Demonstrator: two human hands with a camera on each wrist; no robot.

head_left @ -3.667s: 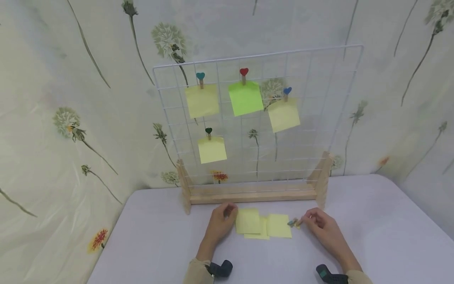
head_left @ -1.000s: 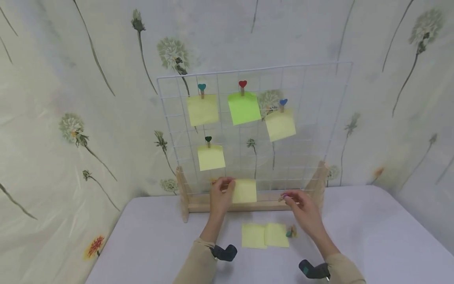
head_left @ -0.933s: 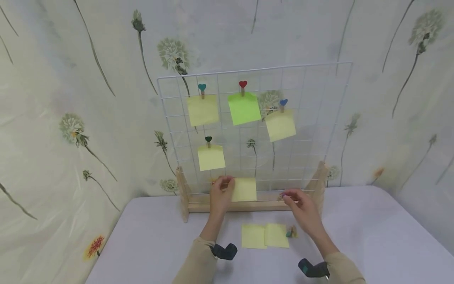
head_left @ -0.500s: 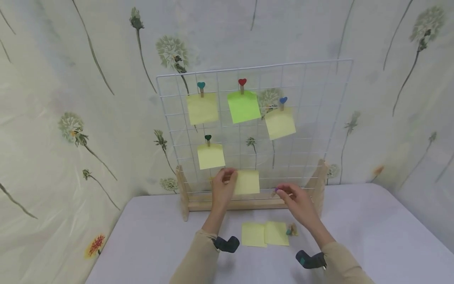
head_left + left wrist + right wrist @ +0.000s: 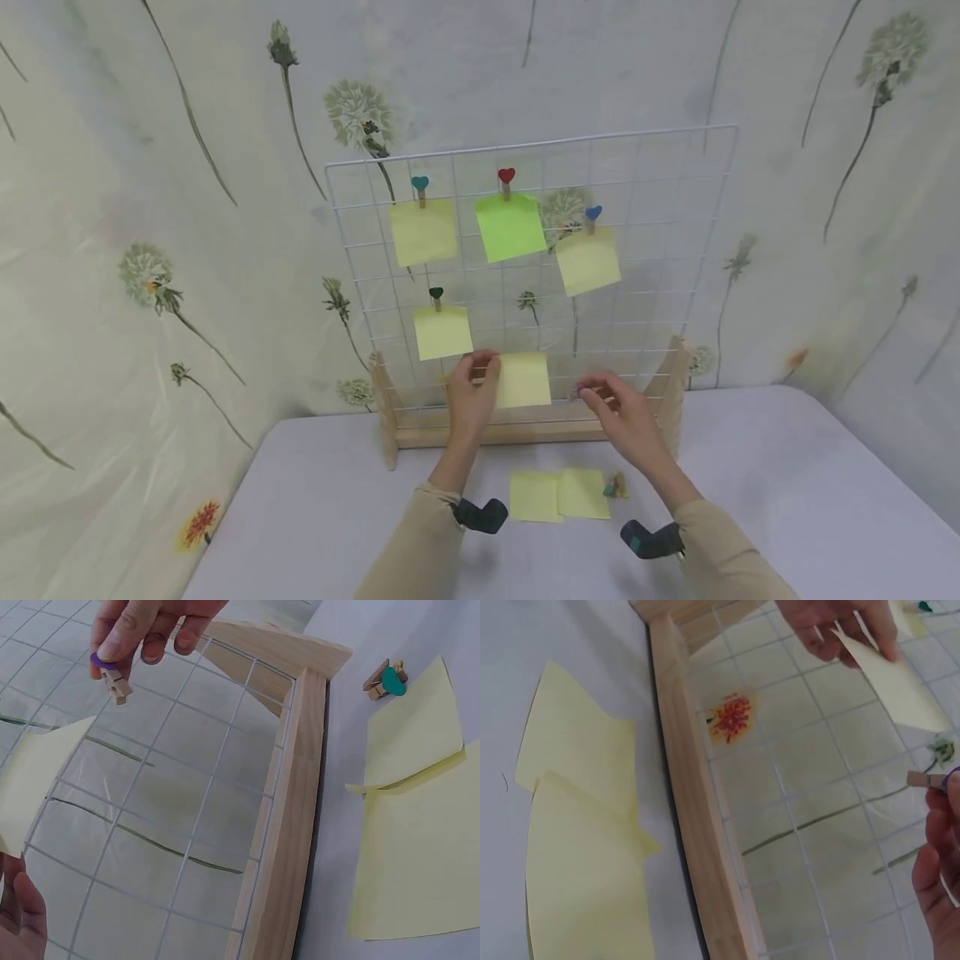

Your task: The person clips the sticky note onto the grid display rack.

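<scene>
In the head view my left hand [image 5: 472, 400] pinches a yellow sticky note [image 5: 523, 380] by its left edge, in front of the lower part of a white wire grid [image 5: 630, 317]. To the right of that note, my right hand [image 5: 626, 417] holds a small wooden clothespin [image 5: 114, 681] with a purple top between thumb and fingertips. The right wrist view shows the clothespin's bare wooden end [image 5: 919, 779] pointing toward the grid. Higher on the grid hang a bright green note [image 5: 512, 227] and several yellow notes, each under a heart-topped clothespin.
The grid stands in a wooden base [image 5: 555, 432] on a white-covered table [image 5: 330, 500]. Two yellow notes [image 5: 534, 497] lie overlapping in front of it, with a few clothespins [image 5: 617, 485] at their right end. Flower-patterned cloth [image 5: 225, 317] hangs behind.
A yellow note has come off the table and up to the grid in my left hand. My right hand has picked up the purple clothespin and moved up and left toward the note.
</scene>
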